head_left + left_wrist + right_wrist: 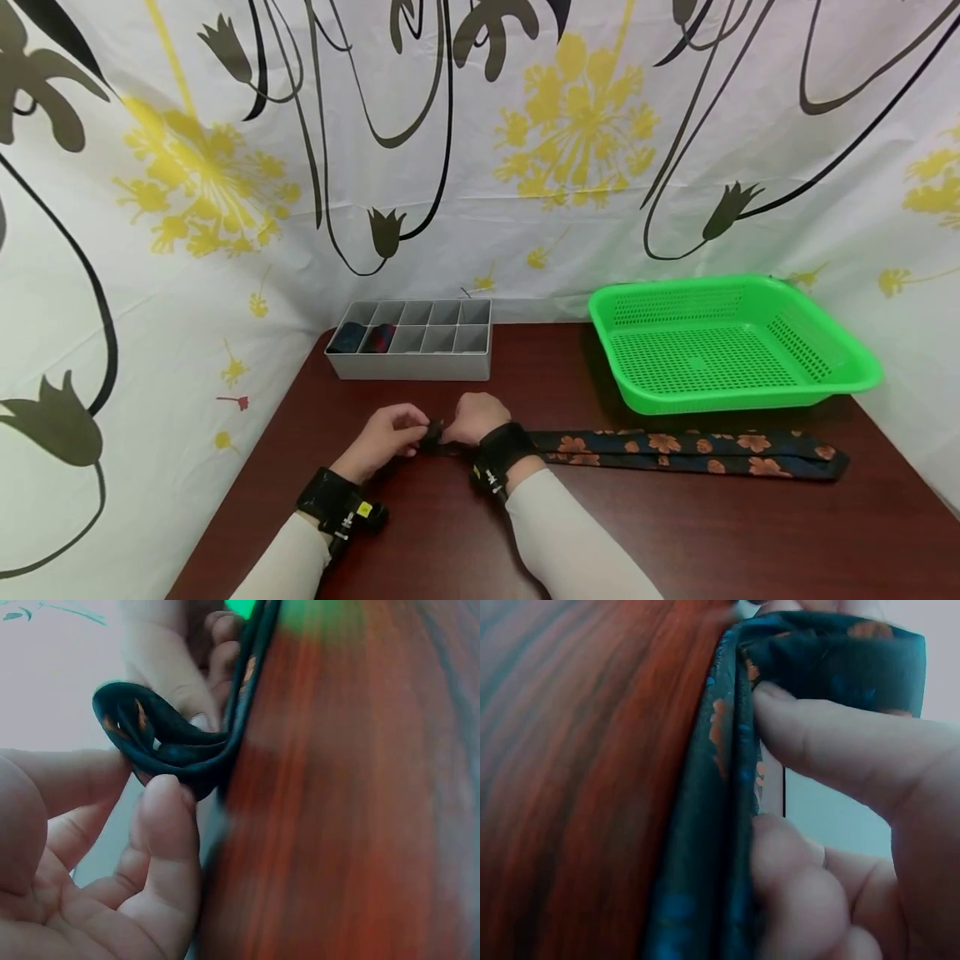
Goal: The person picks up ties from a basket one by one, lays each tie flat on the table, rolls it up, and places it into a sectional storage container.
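A dark navy necktie point(690, 454) with orange flowers lies folded lengthwise on the brown table point(675, 533), running right from my hands. Its left end is rolled into a small coil point(432, 435). My left hand point(390, 435) pinches that coil point(161, 739) between thumb and fingers. My right hand point(476, 418) grips the tie point(727, 825) just right of the coil, thumb pressing on the fabric. Both hands meet at the coil near the table's front middle.
A grey divided organiser box point(412, 340) stands at the back left, with dark rolled items in two left cells. A green perforated plastic basket point(731, 342) sits at the back right. A flowered curtain point(480, 150) closes off the back and sides.
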`<action>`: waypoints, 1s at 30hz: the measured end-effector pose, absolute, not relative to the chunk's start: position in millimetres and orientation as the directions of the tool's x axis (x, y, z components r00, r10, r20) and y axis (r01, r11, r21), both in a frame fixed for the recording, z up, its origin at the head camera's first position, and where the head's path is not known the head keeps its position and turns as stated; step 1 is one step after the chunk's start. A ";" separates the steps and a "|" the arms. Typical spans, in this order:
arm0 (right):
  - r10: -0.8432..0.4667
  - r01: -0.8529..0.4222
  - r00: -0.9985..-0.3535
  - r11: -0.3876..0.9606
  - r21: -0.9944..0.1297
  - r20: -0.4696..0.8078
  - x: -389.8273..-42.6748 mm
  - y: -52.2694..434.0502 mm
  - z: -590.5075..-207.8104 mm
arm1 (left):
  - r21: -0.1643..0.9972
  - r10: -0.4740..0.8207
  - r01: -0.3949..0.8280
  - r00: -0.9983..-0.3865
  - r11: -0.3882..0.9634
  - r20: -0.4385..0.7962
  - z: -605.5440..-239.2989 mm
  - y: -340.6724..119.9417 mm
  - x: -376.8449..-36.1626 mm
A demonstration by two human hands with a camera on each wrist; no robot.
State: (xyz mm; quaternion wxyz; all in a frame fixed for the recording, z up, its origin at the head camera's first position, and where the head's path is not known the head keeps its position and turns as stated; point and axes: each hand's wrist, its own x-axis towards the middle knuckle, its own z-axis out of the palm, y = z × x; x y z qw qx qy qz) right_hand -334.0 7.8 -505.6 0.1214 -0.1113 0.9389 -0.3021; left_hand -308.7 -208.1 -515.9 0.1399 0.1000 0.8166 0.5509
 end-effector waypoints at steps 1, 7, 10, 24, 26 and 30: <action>-0.305 -0.145 -0.938 0.781 -0.607 -0.168 -334.9 10.3 -505.5 | 0.922 0.328 0.028 -0.938 0.387 -0.109 -515.6 -205.6 -309.7; -0.483 -0.158 -0.835 0.670 -0.725 -0.264 -339.5 34.7 -491.1 | 0.835 0.322 0.125 -0.944 0.536 -0.065 -509.2 -186.0 -308.4; -0.537 -0.108 -0.787 0.605 -0.789 -0.304 -337.7 47.6 -481.4 | 0.779 0.294 0.141 -0.954 0.611 -0.058 -506.9 -176.2 -307.5; -0.484 -0.068 -0.827 0.593 -0.803 -0.287 -330.5 56.8 -496.1 | 0.744 0.276 0.144 -0.959 0.653 -0.056 -507.0 -162.4 -309.0; -0.483 -0.092 -0.836 0.591 -0.802 -0.261 -328.6 58.1 -497.9 | 0.764 0.297 0.138 -0.952 0.631 -0.074 -505.7 -164.4 -310.0; -0.464 -0.144 -0.863 0.602 -0.785 -0.198 -321.8 58.2 -501.5 | 0.818 0.278 0.026 -0.946 0.574 -0.165 -504.2 -171.1 -310.7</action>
